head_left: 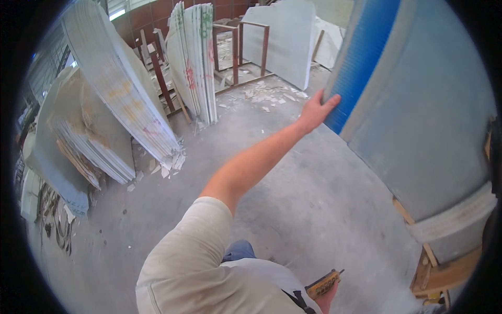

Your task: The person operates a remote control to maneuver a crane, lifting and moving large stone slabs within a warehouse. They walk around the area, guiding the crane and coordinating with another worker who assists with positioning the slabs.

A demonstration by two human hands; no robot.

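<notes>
My left hand (314,112) reaches up and to the right at the end of a bare forearm. It grips the near edge of a large upright slab (361,68), whose side carries a bright blue ribbed band; the thumb lies toward the blue, and the fingers are partly hidden at the edge. Low in the view, close to my body, my right hand (328,298) holds a yellow handheld remote control (322,284) with dark buttons and a short antenna. Most of that hand is hidden behind the remote and at the lower rim.
Beyond the blue band stands a big grey slab (429,110), with wooden blocks (402,210) at its foot. Stacks of white slabs (123,78) lean at the left. Behind are brown metal frames (264,49) and another slab (280,39). Broken stone chips (266,97) litter the concrete floor.
</notes>
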